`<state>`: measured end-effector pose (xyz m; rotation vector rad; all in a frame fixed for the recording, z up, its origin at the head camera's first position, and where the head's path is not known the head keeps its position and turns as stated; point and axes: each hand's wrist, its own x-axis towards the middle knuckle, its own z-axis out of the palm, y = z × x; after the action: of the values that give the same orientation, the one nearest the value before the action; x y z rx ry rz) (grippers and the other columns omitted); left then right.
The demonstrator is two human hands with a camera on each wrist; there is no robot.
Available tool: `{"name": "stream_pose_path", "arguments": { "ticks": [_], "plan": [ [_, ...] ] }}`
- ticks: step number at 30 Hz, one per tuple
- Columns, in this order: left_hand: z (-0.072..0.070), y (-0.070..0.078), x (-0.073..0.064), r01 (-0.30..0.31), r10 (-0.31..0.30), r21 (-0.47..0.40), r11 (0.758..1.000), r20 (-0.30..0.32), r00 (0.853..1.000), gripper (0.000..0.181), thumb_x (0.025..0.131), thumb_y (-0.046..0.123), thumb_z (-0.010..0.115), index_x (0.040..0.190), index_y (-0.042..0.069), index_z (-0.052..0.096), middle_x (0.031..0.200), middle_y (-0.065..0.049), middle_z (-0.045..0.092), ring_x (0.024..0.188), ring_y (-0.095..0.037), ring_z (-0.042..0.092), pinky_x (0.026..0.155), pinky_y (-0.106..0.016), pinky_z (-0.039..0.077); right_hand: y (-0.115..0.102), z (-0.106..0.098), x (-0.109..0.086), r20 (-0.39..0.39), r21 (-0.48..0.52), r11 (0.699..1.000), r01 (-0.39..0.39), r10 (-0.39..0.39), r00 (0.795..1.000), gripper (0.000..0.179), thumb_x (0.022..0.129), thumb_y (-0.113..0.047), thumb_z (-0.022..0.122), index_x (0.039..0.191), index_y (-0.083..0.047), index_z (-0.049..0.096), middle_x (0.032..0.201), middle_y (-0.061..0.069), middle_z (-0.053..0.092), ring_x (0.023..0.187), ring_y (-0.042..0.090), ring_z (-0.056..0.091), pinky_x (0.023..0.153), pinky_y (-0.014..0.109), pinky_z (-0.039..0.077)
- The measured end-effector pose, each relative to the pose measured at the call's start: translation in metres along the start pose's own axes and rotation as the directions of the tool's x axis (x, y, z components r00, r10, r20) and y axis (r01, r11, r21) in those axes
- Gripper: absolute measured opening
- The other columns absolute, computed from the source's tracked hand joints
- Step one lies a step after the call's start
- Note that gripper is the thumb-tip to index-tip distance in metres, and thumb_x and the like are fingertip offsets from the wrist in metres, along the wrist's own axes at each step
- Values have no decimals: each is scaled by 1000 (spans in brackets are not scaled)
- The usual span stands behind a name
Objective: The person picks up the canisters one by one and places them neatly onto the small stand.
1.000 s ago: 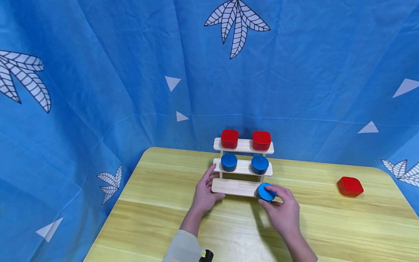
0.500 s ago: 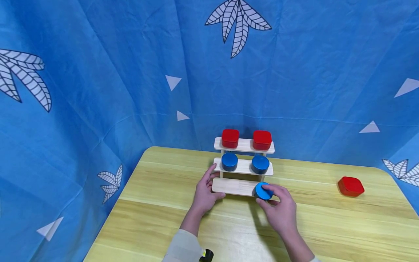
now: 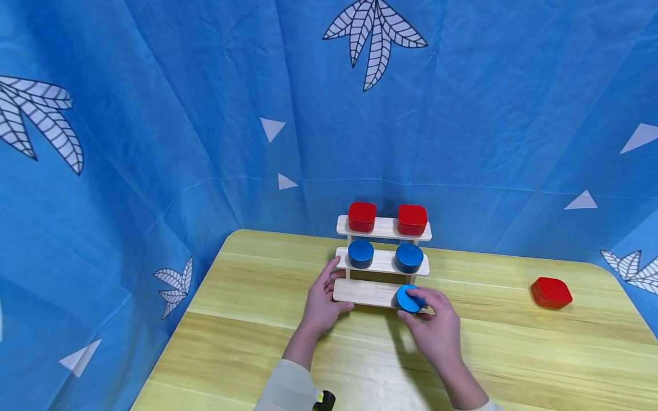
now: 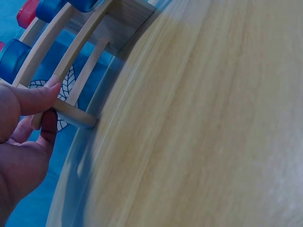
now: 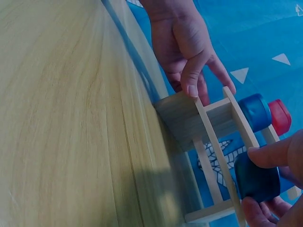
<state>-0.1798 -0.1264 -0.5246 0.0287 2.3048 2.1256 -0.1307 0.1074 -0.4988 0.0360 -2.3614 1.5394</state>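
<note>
A small three-tier wooden display shelf (image 3: pixel 365 291) stands on the table. My left hand (image 3: pixel 321 308) grips the left end of its lowest tier, the thumb on the front edge, as the left wrist view also shows. My right hand (image 3: pixel 439 331) pinches a round blue tin (image 3: pixel 406 297) between thumb and fingers at the right end of that tier. In the right wrist view the blue tin (image 5: pixel 258 177) is upright against the tier; whether it bears its weight there I cannot tell. Two round blue tins (image 3: pixel 361 254) sit on the middle tier, and two squarish red tins (image 3: pixel 362 217) on the top one.
Another red tin (image 3: pixel 551 293) lies on the wooden table (image 3: pixel 231 342) far to the right. A blue patterned cloth (image 3: pixel 205 114) hangs close behind the shelf and along the left side. A small black object (image 3: pixel 324 401) shows beside the left sleeve.
My right hand has slid the blue tin a little leftward, further over the lowest tier. The left hand keeps its hold on the shelf's left end.
</note>
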Motion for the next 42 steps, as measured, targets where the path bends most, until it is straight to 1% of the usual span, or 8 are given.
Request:
{"name": "stream_pose_path", "arguments": {
  "ticks": [4,12,21,25,33,37,42],
  "plan": [
    [0,-1,0,3,-3,1,1000,-1,1000,113,67,-25,78,149,43,42,137,-3,55,110,-26,58,87,-30,56,0,2,0,10,1,1000,-7,7,1000,45,70,10,87,110,-4,75,119,14,61,102,35,62,71,38,61],
    [-1,-3,1,-14,14,-8,1000,2,1000,115,65,-27,78,149,43,42,136,-4,56,109,-27,59,86,-31,56,-1,6,0,20,12,1000,-7,7,1000,45,70,10,86,111,-4,74,120,15,61,102,35,62,71,34,61],
    [0,-3,1,-20,20,3,1000,2,1000,113,66,-26,78,150,40,42,137,-4,56,108,-26,59,86,-31,56,-3,11,1,24,15,1000,-13,13,1000,46,68,10,87,110,-4,75,119,14,61,100,33,64,71,33,60],
    [-1,-3,1,-17,17,5,1000,2,1000,113,66,-26,78,150,41,42,136,-3,56,108,-26,58,87,-31,56,-3,13,2,25,15,1000,-15,15,1000,46,68,9,88,109,-4,75,119,14,61,99,32,64,70,33,60],
    [-1,-1,1,-22,22,-1,1000,7,1000,115,66,-26,78,150,42,41,136,-3,56,109,-26,59,87,-30,56,-2,19,2,34,14,1000,7,-8,999,45,68,9,88,109,-5,75,119,14,60,99,32,65,70,31,60],
    [-1,-1,1,-25,25,-4,1000,6,1000,114,66,-26,78,150,40,42,136,-4,56,108,-26,59,87,-30,56,-3,21,3,44,29,1000,5,-6,999,45,68,9,88,109,-4,75,119,14,60,100,32,65,71,32,60],
    [-1,-1,0,-25,25,0,1000,7,1000,112,67,-25,78,150,40,41,136,-4,56,108,-25,59,87,-30,56,-5,25,3,73,33,999,-28,25,997,46,70,8,87,112,-4,74,121,14,59,101,33,65,75,37,60]
  ]
}}
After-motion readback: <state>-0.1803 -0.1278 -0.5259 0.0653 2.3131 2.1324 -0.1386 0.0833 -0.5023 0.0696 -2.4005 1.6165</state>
